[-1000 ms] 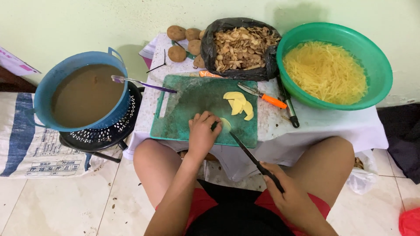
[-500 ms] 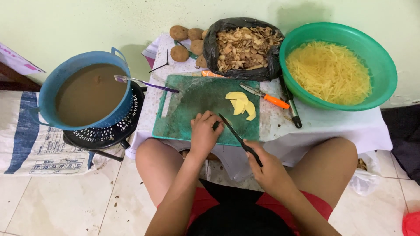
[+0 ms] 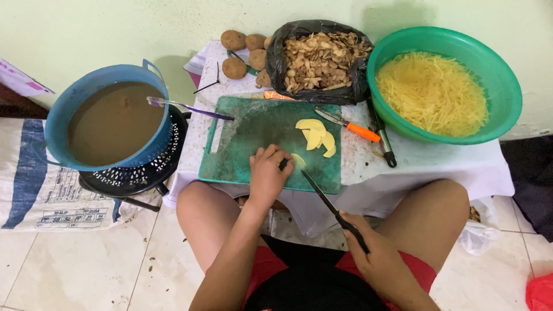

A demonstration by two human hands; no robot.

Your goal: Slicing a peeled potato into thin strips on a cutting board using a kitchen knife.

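Left hand is curled down on the green cutting board, fingers closed over a peeled potato piece; only a pale sliver of it shows past my fingertips, at the board's near right part. Right hand is wrapped tight round the black handle of the kitchen knife. Blade is off the board, tip angled up-left toward the potato piece, near it but not touching.

Cut potato slices sit fanned on the far right part of the board, apart from the piece I'm pinning.

Step, as I read it: slicing, blade between strokes. Next stroke needs the blade brought over the exposed edge, just beside my left fingertips, and pushed straight down. Not much potato sticks out, so fingertips should tuck back first. Risk is a nick or the piece rolling.

Around:
- orange-handled knife and a dark-handled tool lie on the table just right of the board
- black bag of peelings behind the board, unpeeled potatoes to its left
- green basin of potato shreds at far right
- blue tub of murky water on the left, spoon resting across its rim
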